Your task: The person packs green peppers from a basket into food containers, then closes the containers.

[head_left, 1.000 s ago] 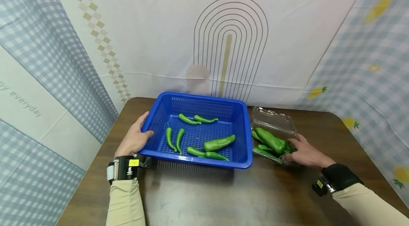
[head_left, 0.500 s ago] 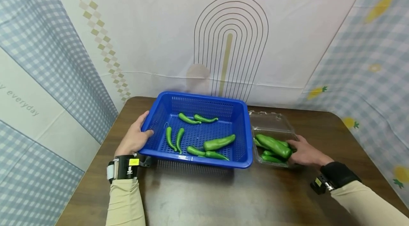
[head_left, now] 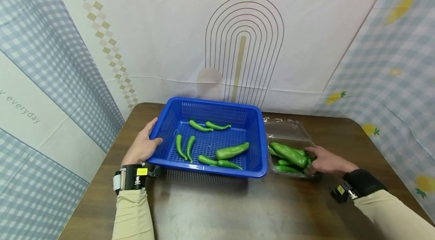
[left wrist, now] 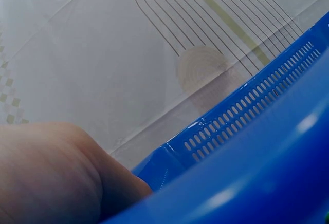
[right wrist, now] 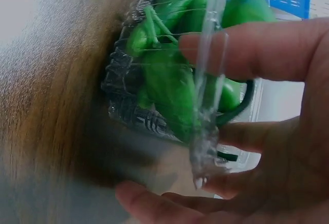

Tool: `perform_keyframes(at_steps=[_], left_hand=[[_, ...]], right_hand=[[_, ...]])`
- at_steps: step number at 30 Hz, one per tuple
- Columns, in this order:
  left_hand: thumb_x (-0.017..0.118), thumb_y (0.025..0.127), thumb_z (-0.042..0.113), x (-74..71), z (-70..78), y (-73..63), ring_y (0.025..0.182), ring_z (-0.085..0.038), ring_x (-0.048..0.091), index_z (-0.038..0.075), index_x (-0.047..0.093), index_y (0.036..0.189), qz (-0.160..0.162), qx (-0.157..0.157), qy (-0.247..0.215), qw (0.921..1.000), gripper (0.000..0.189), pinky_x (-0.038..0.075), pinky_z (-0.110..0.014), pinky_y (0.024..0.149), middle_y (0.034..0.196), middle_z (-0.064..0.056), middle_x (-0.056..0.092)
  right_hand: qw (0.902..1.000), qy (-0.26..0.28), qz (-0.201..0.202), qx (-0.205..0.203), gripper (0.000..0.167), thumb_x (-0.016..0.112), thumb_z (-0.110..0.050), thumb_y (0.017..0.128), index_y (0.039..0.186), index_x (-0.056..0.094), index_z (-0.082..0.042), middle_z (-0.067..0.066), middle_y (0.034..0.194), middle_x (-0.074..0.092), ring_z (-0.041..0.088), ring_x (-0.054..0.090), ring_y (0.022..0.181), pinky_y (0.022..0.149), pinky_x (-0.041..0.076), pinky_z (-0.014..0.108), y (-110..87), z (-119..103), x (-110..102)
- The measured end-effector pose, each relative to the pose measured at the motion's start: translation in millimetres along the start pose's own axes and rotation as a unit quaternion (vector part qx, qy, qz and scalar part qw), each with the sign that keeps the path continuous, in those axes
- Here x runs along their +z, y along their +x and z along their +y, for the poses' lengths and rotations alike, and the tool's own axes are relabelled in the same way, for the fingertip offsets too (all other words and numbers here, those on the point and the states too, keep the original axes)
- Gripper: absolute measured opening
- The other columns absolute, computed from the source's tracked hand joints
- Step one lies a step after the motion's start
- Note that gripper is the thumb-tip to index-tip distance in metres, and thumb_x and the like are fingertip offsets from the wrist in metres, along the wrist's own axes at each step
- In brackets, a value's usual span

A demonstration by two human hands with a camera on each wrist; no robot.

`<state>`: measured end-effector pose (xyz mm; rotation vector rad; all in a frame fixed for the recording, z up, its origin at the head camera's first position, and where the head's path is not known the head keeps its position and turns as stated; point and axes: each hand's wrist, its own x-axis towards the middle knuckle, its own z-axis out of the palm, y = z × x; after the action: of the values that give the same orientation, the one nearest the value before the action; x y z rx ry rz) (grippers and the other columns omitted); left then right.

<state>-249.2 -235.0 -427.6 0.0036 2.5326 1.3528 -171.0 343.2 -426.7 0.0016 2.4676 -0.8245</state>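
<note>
At the left rim of a blue perforated plastic basket (head_left: pixel 204 169), my left hand (head_left: pixel 142 147) grips the edge, thumb over the top. In the left wrist view the hand (left wrist: pixel 56 172) presses close to the blue wall. Several slim green chili peppers (head_left: pixel 181 147) and a larger green pepper (head_left: pixel 232 151) lie on the basket floor. My right hand (head_left: pixel 326 160) holds the right side of a clear plastic clamshell box (head_left: pixel 287 174). Green peppers (right wrist: pixel 169 85) fill that box, a big one (head_left: pixel 290 154) on top. In the right wrist view, thumb and fingers straddle its clear edge.
The clamshell's lid (head_left: pixel 287 130) lies folded back toward the wall, beside the basket's right side. Everything stands on a dark brown wooden table (head_left: pixel 217 210). Behind its far edge hangs a white patterned cloth (head_left: pixel 163 43), with checked cloth (head_left: pixel 391 81) at the sides.
The clamshell, tilted a second ago, came down flat on the table, and its peppers shifted inside. My right hand stayed on its side. The left hand and basket hardly moved.
</note>
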Motion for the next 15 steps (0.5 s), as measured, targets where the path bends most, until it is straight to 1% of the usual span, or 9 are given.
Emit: perform_keyframes(at_steps=[3,4,6,8,9,10,12,13,15], left_hand=[[0.048,0.105,0.011,0.0,-0.5,0.4,0.15,-0.05,0.033,0.021,0.003,0.17,-0.001,0.002,0.0,1.0,0.079,0.03,-0.071,0.118,0.173,-0.025,0.018],[0.048,0.105,0.01,-0.1,-0.7,0.4,0.15,-0.05,0.033,0.021,0.003,0.17,-0.001,0.004,0.0,1.0,0.079,0.03,-0.071,0.118,0.173,-0.025,0.018],[0.048,0.105,0.01,-0.2,-0.7,-0.3,0.149,-0.051,0.034,0.021,0.003,0.17,0.001,0.005,0.002,1.0,0.08,0.03,-0.071,0.117,0.172,-0.026,0.018],[0.048,0.105,0.01,-0.4,-0.8,-1.0,0.148,-0.051,0.034,0.021,0.003,0.17,0.001,0.008,0.003,1.0,0.08,0.031,-0.072,0.117,0.172,-0.027,0.018],[0.048,0.105,0.011,-0.5,-0.5,-1.3,0.148,-0.051,0.034,0.021,0.004,0.17,0.003,0.009,0.003,1.0,0.08,0.031,-0.071,0.117,0.172,-0.026,0.018],[0.048,0.104,0.011,-0.7,-0.5,-1.6,0.148,-0.051,0.034,0.02,0.004,0.17,0.003,0.01,0.005,0.9999,0.08,0.031,-0.071,0.117,0.172,-0.027,0.018],[0.049,0.104,0.011,-1.0,-0.1,-2.4,0.147,-0.051,0.034,0.02,0.004,0.17,0.001,0.009,0.005,0.9999,0.08,0.031,-0.071,0.116,0.172,-0.027,0.018],[0.049,0.104,0.011,-1.3,-0.2,-2.4,0.147,-0.051,0.035,0.02,0.004,0.17,0.001,0.01,0.006,0.9999,0.08,0.032,-0.071,0.116,0.172,-0.027,0.018],[0.049,0.104,0.011,-1.8,-0.5,-2.6,0.147,-0.051,0.035,0.02,0.003,0.17,0.001,0.009,0.007,0.9999,0.08,0.032,-0.071,0.116,0.172,-0.028,0.018]], right_hand=[[1.0,0.003,-0.008,-0.002,0.095,0.07,-0.004,0.079,0.158,0.02,0.016,0.049,0.16,0.003,0.07,0.012,0.143,0.104,0.042,0.063,-1.7,1.0,-1.7],[0.9999,0.005,-0.011,-0.004,0.095,0.07,-0.005,0.08,0.158,0.02,0.015,0.049,0.16,0.003,0.07,0.01,0.144,0.106,0.04,0.067,-2.9,0.9,-2.5],[0.9999,0.005,-0.014,-0.008,0.092,0.07,-0.007,0.083,0.159,0.021,0.014,0.048,0.161,0.002,0.071,0.008,0.144,0.108,0.036,0.073,-6.5,-0.1,-4.8],[0.9999,-0.008,-0.006,-0.008,0.09,0.07,-0.011,0.086,0.159,0.024,0.012,0.047,0.162,0.001,0.071,0.007,0.144,0.107,0.034,0.076,-11.0,-3.9,-7.4],[0.9996,-0.023,0.007,-0.014,0.087,0.071,-0.013,0.087,0.158,0.027,0.011,0.048,0.162,0.003,0.071,0.009,0.143,0.106,0.034,0.077,-13.3,-6.9,-8.4],[0.9982,-0.045,0.029,-0.027,0.083,0.071,-0.014,0.088,0.157,0.032,0.01,0.048,0.161,0.006,0.071,0.012,0.143,0.106,0.034,0.077,-15.5,-10.9,-9.0],[0.9904,-0.092,0.083,-0.061,0.069,0.073,-0.015,0.09,0.15,0.047,0.008,0.047,0.16,0.016,0.07,0.018,0.142,0.106,0.032,0.077,-18.1,-20.9,-8.7],[0.9836,-0.114,0.113,-0.083,0.06,0.074,-0.014,0.09,0.144,0.056,0.006,0.045,0.159,0.021,0.069,0.02,0.142,0.108,0.03,0.077,-18.4,-26.5,-7.3],[0.9644,-0.153,0.164,-0.14,0.04,0.075,-0.01,0.089,0.128,0.071,-0.001,0.04,0.158,0.032,0.065,0.023,0.145,0.111,0.027,0.076,-14.9,-37.7,-1.8]])
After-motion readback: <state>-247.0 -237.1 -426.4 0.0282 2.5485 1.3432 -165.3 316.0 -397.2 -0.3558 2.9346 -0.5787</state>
